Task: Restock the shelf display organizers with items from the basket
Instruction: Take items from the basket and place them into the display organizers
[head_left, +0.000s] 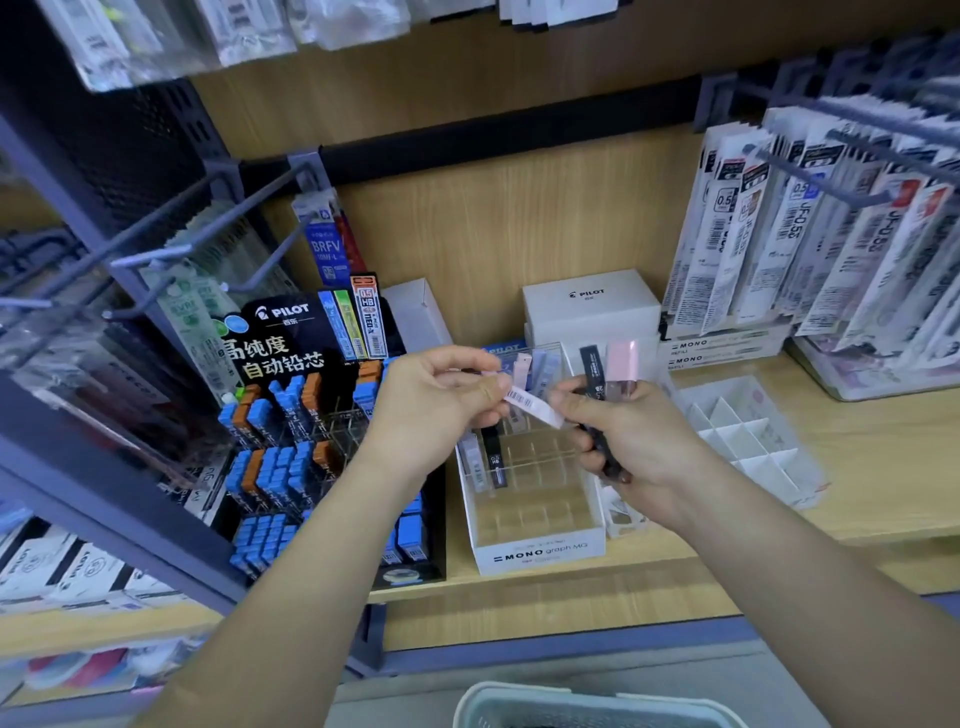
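Two bare hands meet above a clear MONO organizer (540, 553) on a wooden shelf (883, 467). The left hand (441, 395), grip narrow, pinches one end of a white case (535, 406) with a barcode. The right hand (634, 436), grip closed, holds a black case (592, 369) and a pink case (622, 364) upright. A pale basket (519, 701) sits at the bottom edge, below the shelf.
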